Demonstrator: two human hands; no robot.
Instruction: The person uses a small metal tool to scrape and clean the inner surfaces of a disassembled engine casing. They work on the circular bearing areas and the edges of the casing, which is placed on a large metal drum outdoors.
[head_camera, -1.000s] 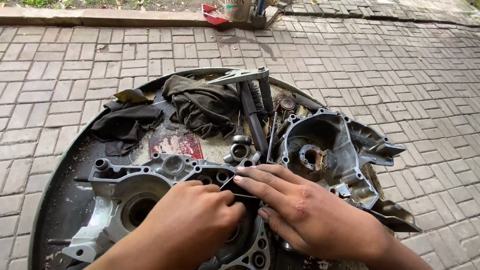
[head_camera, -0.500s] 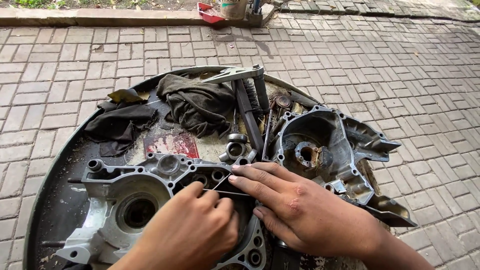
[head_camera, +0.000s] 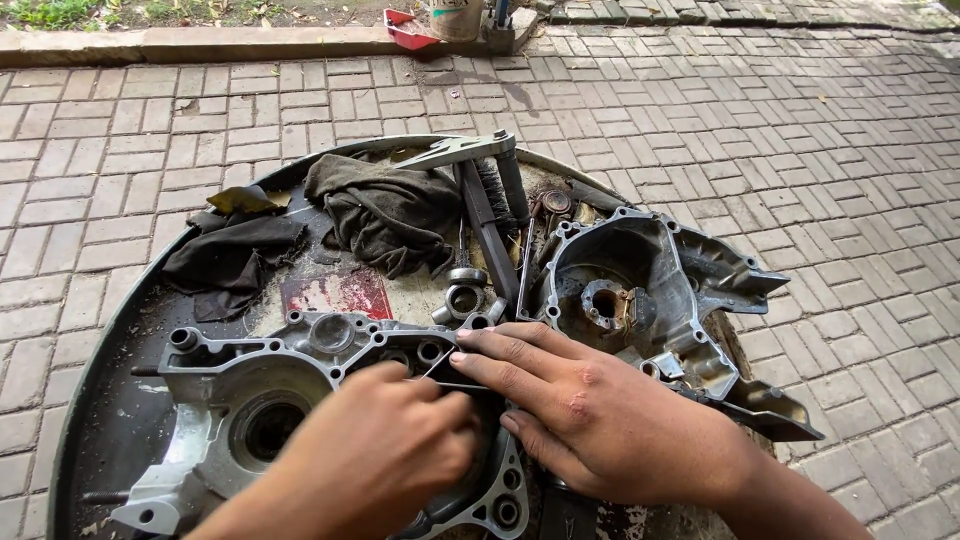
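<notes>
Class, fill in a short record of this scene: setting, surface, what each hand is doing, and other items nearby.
Setting: outdoors, brick paving
Surface: round metal tray
Left hand: pressed on the near engine case half
Right hand: fingers flat on the same case, at a thin dark strip
Nearby: second case half, dark rags, brush, bearings

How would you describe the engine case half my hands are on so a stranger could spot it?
On the round metal tray lie two grey engine case halves. Yours is the near-left engine case half, under the left hand and right hand. Its neighbour is a deep untouched bowl; yours has a round bearing hole.
</notes>
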